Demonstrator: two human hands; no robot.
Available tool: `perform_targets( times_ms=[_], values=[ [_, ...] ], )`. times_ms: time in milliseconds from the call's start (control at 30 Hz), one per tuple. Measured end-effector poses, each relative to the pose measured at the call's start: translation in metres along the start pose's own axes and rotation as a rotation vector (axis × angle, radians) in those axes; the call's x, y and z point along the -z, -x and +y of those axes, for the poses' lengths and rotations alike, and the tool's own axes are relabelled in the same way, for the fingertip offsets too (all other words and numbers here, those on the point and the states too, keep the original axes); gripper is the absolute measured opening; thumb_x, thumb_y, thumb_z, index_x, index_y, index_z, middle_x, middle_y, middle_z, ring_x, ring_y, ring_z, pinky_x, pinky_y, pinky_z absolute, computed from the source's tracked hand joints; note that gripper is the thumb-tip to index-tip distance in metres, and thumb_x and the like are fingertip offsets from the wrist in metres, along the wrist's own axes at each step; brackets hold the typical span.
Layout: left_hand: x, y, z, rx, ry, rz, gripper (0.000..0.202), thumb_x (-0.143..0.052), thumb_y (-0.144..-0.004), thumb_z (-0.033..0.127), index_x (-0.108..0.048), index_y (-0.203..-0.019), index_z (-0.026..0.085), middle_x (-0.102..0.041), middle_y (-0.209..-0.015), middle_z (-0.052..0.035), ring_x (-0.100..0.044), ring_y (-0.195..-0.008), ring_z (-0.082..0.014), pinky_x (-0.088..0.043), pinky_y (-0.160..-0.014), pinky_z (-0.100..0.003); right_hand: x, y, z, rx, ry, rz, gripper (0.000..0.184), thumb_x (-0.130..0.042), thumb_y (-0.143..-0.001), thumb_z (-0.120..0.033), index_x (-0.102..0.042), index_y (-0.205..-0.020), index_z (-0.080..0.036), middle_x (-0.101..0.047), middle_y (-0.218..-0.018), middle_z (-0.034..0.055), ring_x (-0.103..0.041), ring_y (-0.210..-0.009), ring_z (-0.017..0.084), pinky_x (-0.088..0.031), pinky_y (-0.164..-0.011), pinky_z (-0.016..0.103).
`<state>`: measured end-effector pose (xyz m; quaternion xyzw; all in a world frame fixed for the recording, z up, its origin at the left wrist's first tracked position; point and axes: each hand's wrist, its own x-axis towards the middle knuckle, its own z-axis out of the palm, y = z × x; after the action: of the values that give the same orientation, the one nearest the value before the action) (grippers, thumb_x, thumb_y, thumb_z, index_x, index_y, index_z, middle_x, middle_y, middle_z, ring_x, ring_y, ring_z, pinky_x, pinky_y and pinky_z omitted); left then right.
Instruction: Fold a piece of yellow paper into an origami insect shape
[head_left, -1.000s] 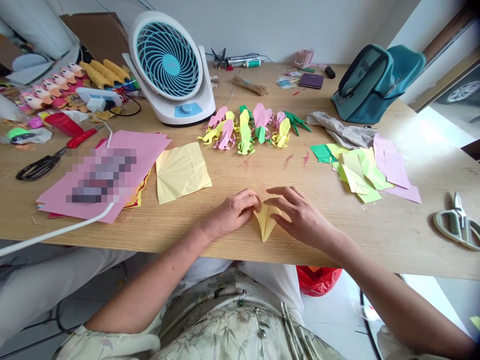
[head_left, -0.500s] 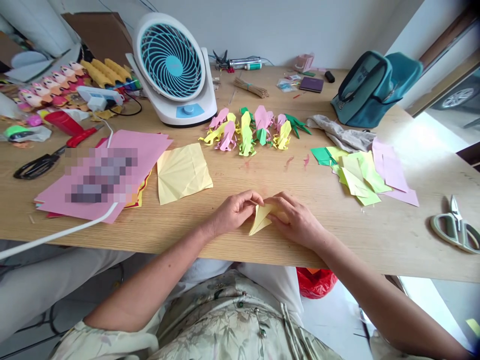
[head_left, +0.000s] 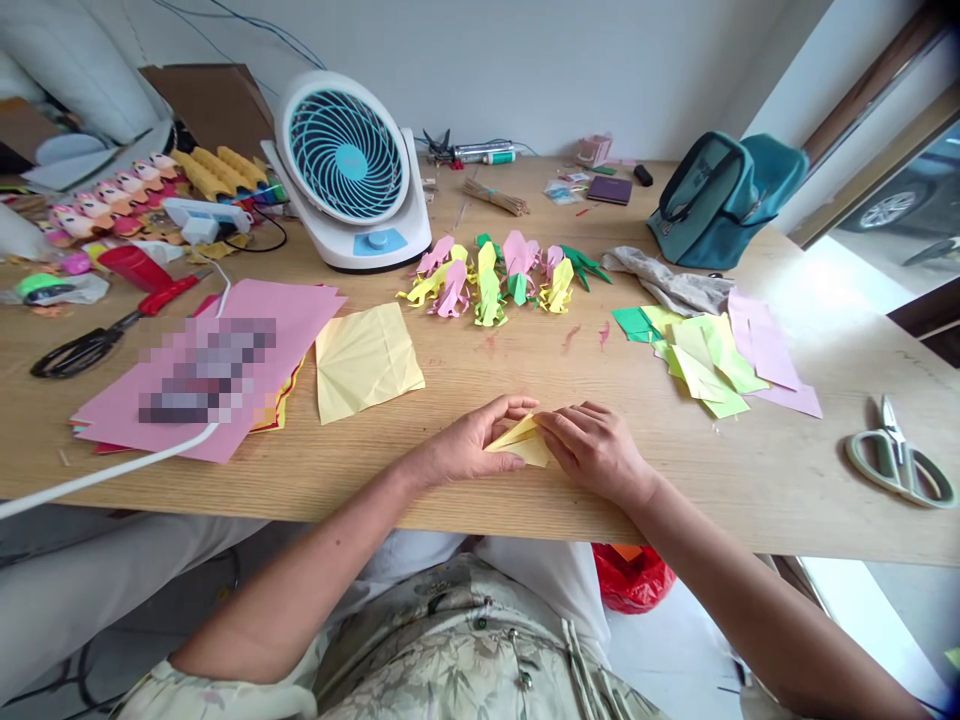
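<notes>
Near the table's front edge I hold a small piece of folded pale yellow paper [head_left: 528, 446], its pointed end toward the left. My left hand [head_left: 474, 440] cups that point, thumb below and fingers curled behind it. Pinched over the top and right side of the paper is my right hand [head_left: 594, 450], which hides part of it. To the left lies a creased yellow paper sheet [head_left: 369, 362]. Several folded paper figures [head_left: 487, 285] in pink, yellow and green stand beyond my hands.
A white fan [head_left: 349, 165] stands at the back left, behind pink paper sheets [head_left: 187, 370] with a white cable across them. To the right are cut paper pieces [head_left: 709, 365], scissors [head_left: 896, 460], a grey cloth [head_left: 671, 280] and a teal bag [head_left: 724, 200].
The folded paper has turned, its point swinging from downward to the left. My left hand has opened somewhat around it, thumb moving below. The camera view has shifted slightly.
</notes>
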<state>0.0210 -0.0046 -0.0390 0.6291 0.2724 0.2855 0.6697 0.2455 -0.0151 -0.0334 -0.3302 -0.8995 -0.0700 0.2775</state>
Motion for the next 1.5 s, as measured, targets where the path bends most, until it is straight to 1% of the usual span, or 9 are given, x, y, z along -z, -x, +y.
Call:
perform_targets(
  times_ms=[200,367,500,667,800,1000,1133,1267,1500],
  values=[
    [-0.002,0.002,0.005,0.036,-0.016,0.068,0.060,-0.068,-0.084,0.023,-0.044,-0.139,0.021,-0.050,-0.135,-0.0136,-0.060,-0.114,-0.0243,-0.059,-0.075,-0.028,-0.002,0.001,0.000,-0.010,0.060,0.064,0.010,-0.052,-0.095,-0.013,-0.062,-0.097,-0.014,-0.066,-0.070,0.0020,-0.054,-0.059,0.014,-0.038,-0.062,0.029],
    [-0.005,0.002,0.012,0.017,-0.041,0.088,0.046,-0.059,-0.090,0.024,-0.050,-0.135,0.018,-0.055,-0.131,-0.0119,-0.061,-0.107,-0.0212,-0.061,-0.069,-0.025,0.000,0.000,-0.002,-0.052,0.056,0.079,0.011,-0.054,-0.092,-0.012,-0.062,-0.098,-0.016,-0.067,-0.091,0.0092,-0.059,-0.079,0.019,-0.044,-0.069,0.031],
    [-0.004,0.000,0.010,0.050,-0.030,0.164,0.043,-0.059,-0.088,0.025,-0.053,-0.130,0.016,-0.059,-0.128,-0.0120,-0.064,-0.102,-0.0212,-0.061,-0.062,-0.024,0.000,0.001,-0.002,-0.067,0.019,0.101,0.014,-0.052,-0.093,-0.010,-0.061,-0.101,-0.016,-0.062,-0.090,0.0099,-0.058,-0.080,0.020,-0.048,-0.069,0.032],
    [-0.001,0.000,0.011,0.100,0.043,0.183,0.041,-0.061,-0.088,0.029,-0.058,-0.127,0.014,-0.065,-0.120,-0.0128,-0.069,-0.104,-0.0253,-0.061,-0.060,-0.023,-0.003,0.004,-0.001,-0.090,-0.054,0.115,0.018,-0.051,-0.094,-0.009,-0.057,-0.108,-0.018,-0.059,-0.092,0.0093,-0.057,-0.080,0.019,-0.050,-0.070,0.031],
    [0.001,0.001,0.011,0.114,0.181,0.139,0.042,-0.057,-0.092,0.031,-0.057,-0.130,0.015,-0.065,-0.125,-0.0146,-0.071,-0.104,-0.0280,-0.060,-0.056,-0.021,-0.003,0.003,-0.002,-0.089,-0.084,0.141,0.020,-0.050,-0.093,-0.006,-0.055,-0.109,-0.018,-0.058,-0.093,0.0100,-0.057,-0.083,0.019,-0.051,-0.072,0.031],
    [0.001,0.000,0.007,0.118,0.298,0.166,0.045,-0.057,-0.092,0.034,-0.057,-0.133,0.015,-0.064,-0.128,-0.0165,-0.073,-0.097,-0.0270,-0.059,-0.053,-0.021,0.000,0.003,-0.006,-0.122,-0.108,0.186,0.025,-0.049,-0.092,-0.005,-0.054,-0.112,-0.019,-0.058,-0.095,0.0099,-0.056,-0.083,0.019,-0.051,-0.070,0.031],
    [-0.002,-0.001,0.009,0.058,0.168,0.205,0.046,-0.059,-0.092,0.037,-0.058,-0.132,0.015,-0.063,-0.129,-0.0149,-0.073,-0.097,-0.0258,-0.060,-0.053,-0.021,-0.001,0.001,-0.006,-0.161,-0.080,0.166,0.027,-0.049,-0.092,-0.006,-0.054,-0.114,-0.020,-0.060,-0.099,0.0098,-0.058,-0.085,0.020,-0.050,-0.072,0.032],
    [-0.004,-0.002,0.009,0.034,0.010,0.263,0.045,-0.061,-0.089,0.037,-0.061,-0.129,0.014,-0.068,-0.118,-0.0120,-0.074,-0.091,-0.0233,-0.060,-0.052,-0.021,-0.002,-0.002,-0.005,-0.180,-0.059,0.144,0.022,-0.056,-0.092,-0.011,-0.056,-0.111,-0.021,-0.061,-0.098,0.0087,-0.059,-0.085,0.020,-0.050,-0.074,0.034],
    [-0.003,-0.002,0.011,0.039,0.022,0.250,0.043,-0.060,-0.089,0.040,-0.065,-0.122,0.013,-0.070,-0.111,-0.0117,-0.074,-0.089,-0.0229,-0.059,-0.052,-0.020,0.000,-0.005,-0.006,-0.229,-0.231,0.208,0.015,-0.053,-0.092,-0.008,-0.057,-0.099,-0.021,-0.060,-0.090,0.0060,-0.057,-0.080,0.016,-0.049,-0.069,0.030]
  ],
)
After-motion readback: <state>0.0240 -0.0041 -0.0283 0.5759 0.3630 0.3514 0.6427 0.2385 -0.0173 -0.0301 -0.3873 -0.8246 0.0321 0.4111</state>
